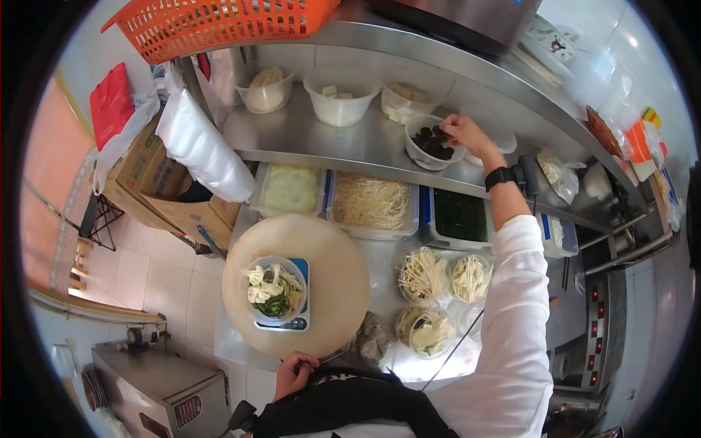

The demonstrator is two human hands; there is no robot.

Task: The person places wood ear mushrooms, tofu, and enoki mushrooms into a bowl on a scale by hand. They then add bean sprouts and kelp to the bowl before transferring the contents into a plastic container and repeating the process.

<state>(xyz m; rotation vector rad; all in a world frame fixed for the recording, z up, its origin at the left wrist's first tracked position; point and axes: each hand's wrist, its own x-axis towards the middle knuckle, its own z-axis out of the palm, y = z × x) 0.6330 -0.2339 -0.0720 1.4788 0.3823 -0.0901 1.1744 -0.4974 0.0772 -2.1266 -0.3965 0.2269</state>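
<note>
My right hand (458, 131) reaches up to the shelf, its fingers pinched at the rim of a clear tub of dark pieces (432, 144); whether a piece is between them is too small to tell. Low in the view, my left hand (296, 371) is curled near the edge of the round board (339, 285), and what it may hold is hidden. On the board, a blue-edged scale (301, 321) bears a clear bowl (293, 271) with pale florets (257, 293) and green vegetables (274, 305).
Tubs of white pieces (341, 106) line the steel shelf (292, 135). Below are bins of sprouts (371, 203) and dark greens (460, 215). Several filled bowls (423, 274) stand right of the board. An orange basket (219, 29) sits overhead; cardboard boxes (157, 179) are at left.
</note>
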